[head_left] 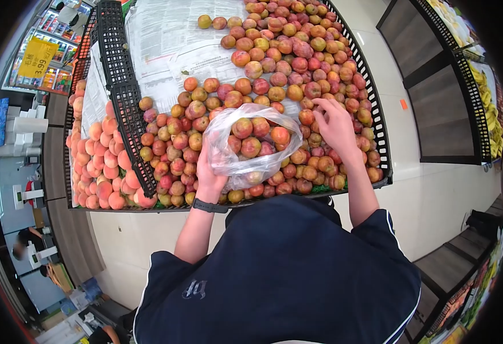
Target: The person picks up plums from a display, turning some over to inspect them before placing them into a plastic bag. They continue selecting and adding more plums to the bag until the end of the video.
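Observation:
Many red and yellow plums (320, 74) lie in a wide bin, partly on newspaper (159, 40). In front of my body, a clear plastic bag (222, 117) with several plums (251, 147) inside is held open at the top. My left hand (209, 166) grips the bag's left side, its fingers partly hidden by the plastic. My right hand (338, 129) is over the plums right of the bag, thumb and fingers bent and reaching down to the fruit. Whether the fingertips hold a plum cannot be made out.
A black plastic divider (126, 97) separates the plums from pink peaches (105, 149) on the left. The bin's black slatted edge (372, 86) curves along the right. A yellow price sign (35, 57) is at the upper left. Another stand holds bananas (484, 97).

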Action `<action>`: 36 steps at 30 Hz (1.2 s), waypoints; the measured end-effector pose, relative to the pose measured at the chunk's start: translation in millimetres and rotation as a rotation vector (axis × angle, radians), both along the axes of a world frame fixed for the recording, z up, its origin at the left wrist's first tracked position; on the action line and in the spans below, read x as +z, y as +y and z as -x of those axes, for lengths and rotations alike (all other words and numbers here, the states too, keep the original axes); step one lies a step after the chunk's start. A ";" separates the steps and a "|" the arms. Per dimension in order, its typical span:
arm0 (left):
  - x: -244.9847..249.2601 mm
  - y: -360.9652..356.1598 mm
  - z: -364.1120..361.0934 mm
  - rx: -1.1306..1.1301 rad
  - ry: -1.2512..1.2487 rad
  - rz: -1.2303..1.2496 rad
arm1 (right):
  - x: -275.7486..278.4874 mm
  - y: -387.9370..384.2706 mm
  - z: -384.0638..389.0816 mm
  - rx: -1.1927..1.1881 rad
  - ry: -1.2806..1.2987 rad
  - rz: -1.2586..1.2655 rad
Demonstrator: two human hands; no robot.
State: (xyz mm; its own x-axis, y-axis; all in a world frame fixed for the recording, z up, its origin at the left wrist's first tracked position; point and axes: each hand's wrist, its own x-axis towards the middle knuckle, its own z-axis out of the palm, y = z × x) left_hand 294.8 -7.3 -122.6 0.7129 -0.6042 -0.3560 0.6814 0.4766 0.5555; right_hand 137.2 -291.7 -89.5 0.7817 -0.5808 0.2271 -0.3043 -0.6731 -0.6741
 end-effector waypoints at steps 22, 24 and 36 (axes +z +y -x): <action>-8.3 6.6 -2.7 -0.057 -0.032 -0.047 | -14.3 -14.5 -6.5 0.469 -0.601 -1.664; -12.6 10.3 -5.6 -0.095 -0.033 0.028 | -17.6 -14.9 -7.0 0.479 -0.624 -1.713; 8.9 -4.0 2.8 0.003 0.025 -0.125 | -15.4 -12.9 -9.0 0.513 -0.651 -1.765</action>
State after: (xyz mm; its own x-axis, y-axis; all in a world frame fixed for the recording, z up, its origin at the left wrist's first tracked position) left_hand 291.9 -11.3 -113.7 0.7044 -0.5524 -0.4457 0.6945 0.4067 0.5936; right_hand 146.2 -304.6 -104.8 0.9744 -0.2244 0.0168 0.2033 0.8459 -0.4931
